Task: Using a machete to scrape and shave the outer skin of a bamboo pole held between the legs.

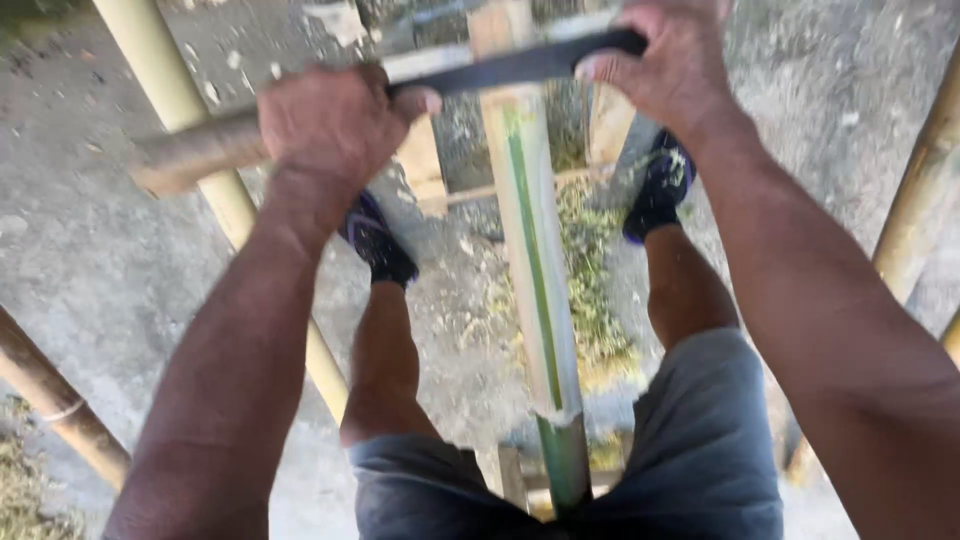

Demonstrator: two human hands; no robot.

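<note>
Head view: the left hand [335,125] has its fingers wrapped tight round the thick brown wooden handle [195,155] of a long dark flat blade [520,65], while the right hand [670,65] clamps its fingers over the blade's far end. Between and just under both sets of fingers runs the pale, partly peeled green bamboo pole [535,270], with green shavings [590,290] on the concrete floor [90,260] below.

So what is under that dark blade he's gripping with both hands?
Under the blade lies a bamboo pole, partly scraped pale. Below it, green shavings cover the concrete. The wooden support is partly hidden.
</note>
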